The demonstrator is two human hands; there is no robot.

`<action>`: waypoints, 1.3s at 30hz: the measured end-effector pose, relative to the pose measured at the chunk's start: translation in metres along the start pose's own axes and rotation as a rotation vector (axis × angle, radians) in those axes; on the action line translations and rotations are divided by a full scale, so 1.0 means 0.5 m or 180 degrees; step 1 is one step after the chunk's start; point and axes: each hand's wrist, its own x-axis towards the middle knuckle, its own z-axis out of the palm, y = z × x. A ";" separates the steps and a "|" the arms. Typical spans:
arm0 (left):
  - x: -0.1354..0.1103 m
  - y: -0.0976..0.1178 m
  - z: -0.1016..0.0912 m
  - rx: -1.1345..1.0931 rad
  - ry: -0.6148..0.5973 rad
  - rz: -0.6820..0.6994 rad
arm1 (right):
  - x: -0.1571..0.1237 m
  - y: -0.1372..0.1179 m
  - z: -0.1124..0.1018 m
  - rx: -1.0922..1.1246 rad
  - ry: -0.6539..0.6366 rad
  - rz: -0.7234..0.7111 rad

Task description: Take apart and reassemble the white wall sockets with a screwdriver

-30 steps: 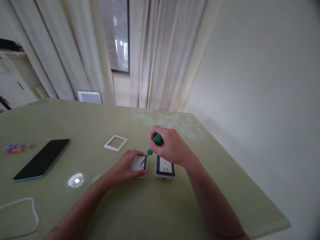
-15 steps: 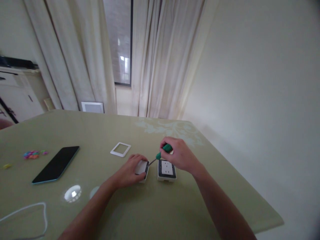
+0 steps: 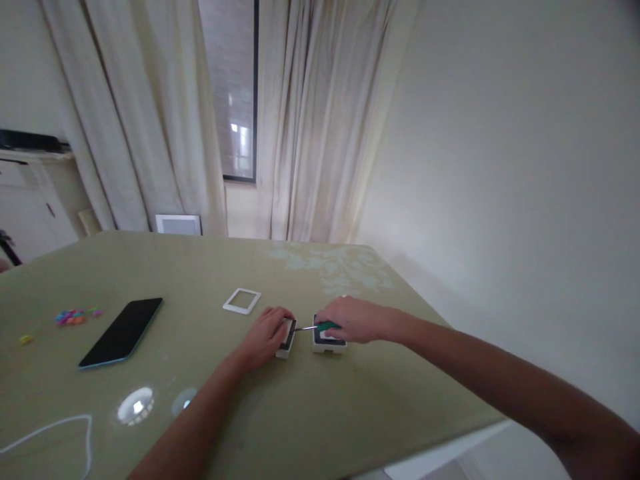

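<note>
the right hand [image 3: 350, 319] has its grip closed around the handle of a green screwdriver [image 3: 327, 326], shaft lying almost level, tip right up at the edge of a small box [image 3: 287, 343] with a dark top. the left hand [image 3: 267, 335] has its grip curled over that box, holding it on the table [image 3: 280, 427]. a second box [image 3: 329, 347] sits just beside it, toward the table's right edge, partly hidden under the right hand, can't tell if those two touch. there's a white square frame [image 3: 236, 310] lying flat closer to the far edge. well away from the right edge are a black tablet [image 3: 123, 333], some colorful bits [image 3: 71, 317] and, nearer the near edge, a white cable [image 3: 89, 433].
</note>
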 end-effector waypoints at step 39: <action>0.008 -0.016 0.009 0.0020 0.0099 0.0114 | 0.036 0.009 0.019 -0.0023 -0.0455 0.0088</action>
